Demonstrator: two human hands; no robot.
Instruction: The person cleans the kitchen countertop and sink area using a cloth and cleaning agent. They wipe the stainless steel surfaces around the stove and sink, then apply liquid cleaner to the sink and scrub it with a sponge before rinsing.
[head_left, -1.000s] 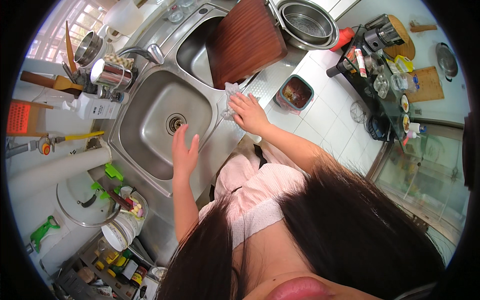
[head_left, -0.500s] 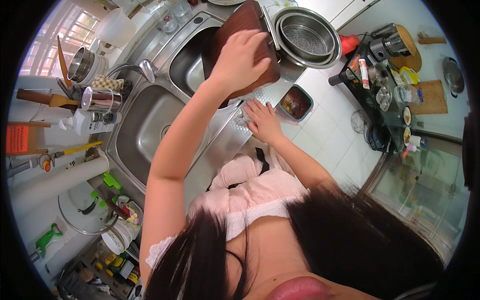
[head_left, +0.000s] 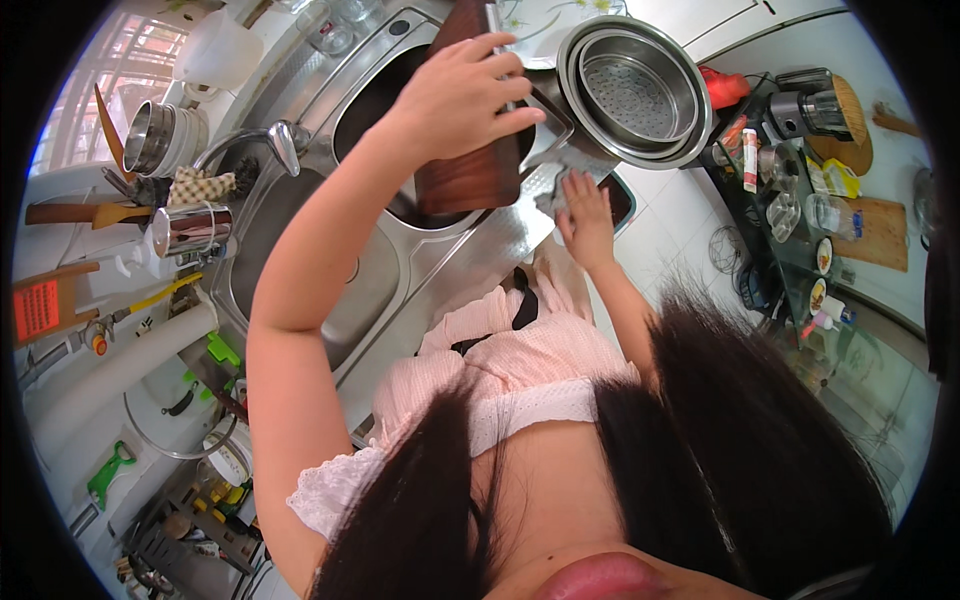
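Note:
My left hand (head_left: pixel 455 95) grips the upper part of a thick reddish-brown wooden cutting board (head_left: pixel 470 180), its thumb stretched out to the right. The board stands tilted over the right basin (head_left: pixel 375 110) of a steel double sink, and a metal strip runs along one edge. To the right, my right hand (head_left: pixel 588 215) presses a crumpled grey cloth (head_left: pixel 548 200) against the steel countertop (head_left: pixel 500 245) near its front edge. Some of the cloth is hidden under the fingers. Beside this hand is a dark bin (head_left: pixel 622 200), partly covered by it.
Nested steel steamer pans (head_left: pixel 635 90) stand right of the board. A curved faucet (head_left: pixel 285 145) reaches over the left basin (head_left: pixel 290 250). Steel bowls (head_left: pixel 150 135) and a utensil holder (head_left: pixel 190 230) crowd the left. A black shelf (head_left: pixel 770 200) with jars stands at the far right.
My right hand has slid right with the cloth along the countertop, toward the bin. My left hand has shifted slightly left, and the board now stands more upright. The whole view has shifted a little.

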